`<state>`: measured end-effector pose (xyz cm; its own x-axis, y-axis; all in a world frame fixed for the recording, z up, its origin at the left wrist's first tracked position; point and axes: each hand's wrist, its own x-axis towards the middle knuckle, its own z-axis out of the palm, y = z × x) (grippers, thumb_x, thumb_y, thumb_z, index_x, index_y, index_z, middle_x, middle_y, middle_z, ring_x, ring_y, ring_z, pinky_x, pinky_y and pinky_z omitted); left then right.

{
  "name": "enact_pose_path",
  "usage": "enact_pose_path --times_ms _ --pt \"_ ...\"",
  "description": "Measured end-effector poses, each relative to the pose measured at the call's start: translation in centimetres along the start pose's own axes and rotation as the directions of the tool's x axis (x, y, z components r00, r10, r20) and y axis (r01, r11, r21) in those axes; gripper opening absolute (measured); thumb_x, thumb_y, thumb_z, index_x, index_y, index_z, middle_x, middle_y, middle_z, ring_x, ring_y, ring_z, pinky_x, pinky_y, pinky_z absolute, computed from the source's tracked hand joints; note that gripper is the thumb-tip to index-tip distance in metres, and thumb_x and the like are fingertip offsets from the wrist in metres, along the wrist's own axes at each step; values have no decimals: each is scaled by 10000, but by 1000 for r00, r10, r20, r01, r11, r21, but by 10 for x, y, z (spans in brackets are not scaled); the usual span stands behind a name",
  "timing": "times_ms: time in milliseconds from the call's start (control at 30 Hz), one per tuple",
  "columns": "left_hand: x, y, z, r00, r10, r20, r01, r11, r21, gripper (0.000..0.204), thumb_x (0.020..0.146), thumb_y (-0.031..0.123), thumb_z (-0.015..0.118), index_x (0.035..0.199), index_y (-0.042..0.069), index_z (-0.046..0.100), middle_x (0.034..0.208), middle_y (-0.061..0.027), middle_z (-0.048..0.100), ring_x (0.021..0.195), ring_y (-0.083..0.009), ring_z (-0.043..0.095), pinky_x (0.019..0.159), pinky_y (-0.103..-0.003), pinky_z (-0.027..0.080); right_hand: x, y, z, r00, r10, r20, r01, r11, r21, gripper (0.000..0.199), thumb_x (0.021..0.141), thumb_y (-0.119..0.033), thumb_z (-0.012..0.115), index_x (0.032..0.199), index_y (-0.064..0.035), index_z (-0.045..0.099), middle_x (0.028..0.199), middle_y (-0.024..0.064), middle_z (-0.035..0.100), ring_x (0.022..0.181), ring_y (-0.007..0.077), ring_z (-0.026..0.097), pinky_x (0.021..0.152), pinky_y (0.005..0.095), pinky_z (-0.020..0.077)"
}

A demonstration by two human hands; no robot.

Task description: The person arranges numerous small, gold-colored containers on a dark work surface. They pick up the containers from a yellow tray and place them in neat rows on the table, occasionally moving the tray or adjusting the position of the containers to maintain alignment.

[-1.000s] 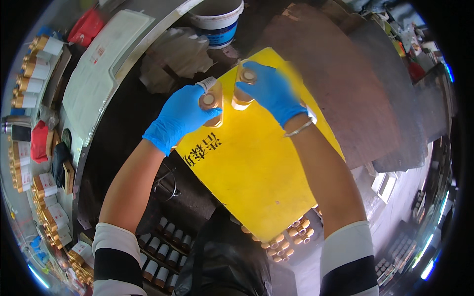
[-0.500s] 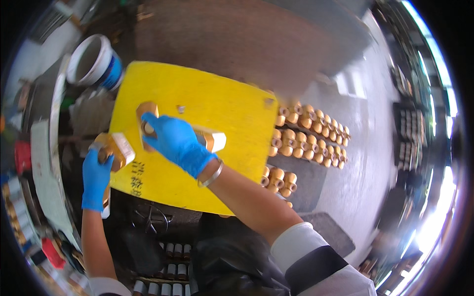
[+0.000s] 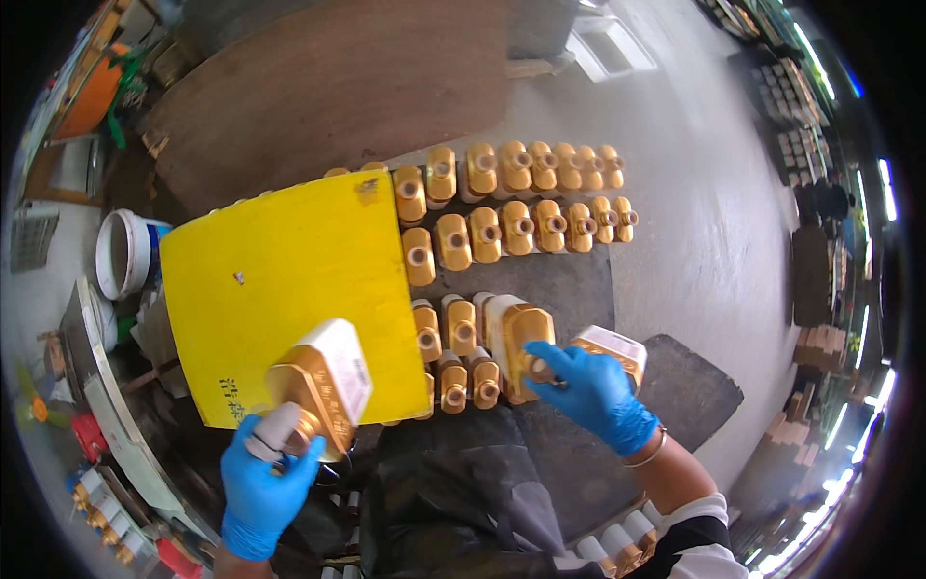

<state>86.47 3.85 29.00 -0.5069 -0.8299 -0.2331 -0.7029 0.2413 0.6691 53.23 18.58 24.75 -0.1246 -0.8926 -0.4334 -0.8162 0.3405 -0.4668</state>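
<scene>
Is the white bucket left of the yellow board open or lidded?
Open: the white bucket shows its rim and grey inside, with no lid across it. Whether anything lies at the bottom, I cannot tell.

My blue-gloved left hand (image 3: 262,482) grips the neck of a gold, flat-sided bottle with a white label (image 3: 323,391), tilted up and away from my fingers; a pale cover (image 3: 275,427) sits on one of them. Beyond them spreads a flat, bright yellow board (image 3: 280,270). My blue-gloved right hand (image 3: 606,400) pinches the neck of a gold-and-white bottle (image 3: 526,328), and a white-labelled gold bottle (image 3: 617,345) shows just beyond those fingers, whether held I cannot tell. Ahead and left of them stand rows of gold, round-necked bottles (image 3: 485,232); a dark grey mat (image 3: 693,379) lies to their right
</scene>
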Motion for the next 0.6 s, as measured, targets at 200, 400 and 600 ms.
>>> enact_pose_path --times_ms 200,400,600 --pt "47 122 103 956 227 184 -208 971 -117 412 703 67 800 1074 37 625 824 -55 569 605 -104 551 527 -234 451 -63 132 -13 985 94 -142 -98 995 -18 417 831 -270 666 1215 -164 544 754 100 613 607 271 621 538 352 493" --pt "90 197 244 938 270 217 -217 946 -239 359 751 138 772 1061 37 623 787 -50 578 577 -124 552 515 -256 447 -84 244 0 977 131 -171 -112 987 113 396 831 -247 674 1202 -178 551 711 88 606 579 257 615 522 344 489" --pt "132 211 380 919 357 170 -327 927 -183 306 751 181 745 1020 79 639 768 -99 583 605 -236 595 560 -327 488 -68 324 24 971 157 -182 -128 978 165 385 829 -241 672 1191 -193 549 751 94 619 622 287 628 546 377 495"
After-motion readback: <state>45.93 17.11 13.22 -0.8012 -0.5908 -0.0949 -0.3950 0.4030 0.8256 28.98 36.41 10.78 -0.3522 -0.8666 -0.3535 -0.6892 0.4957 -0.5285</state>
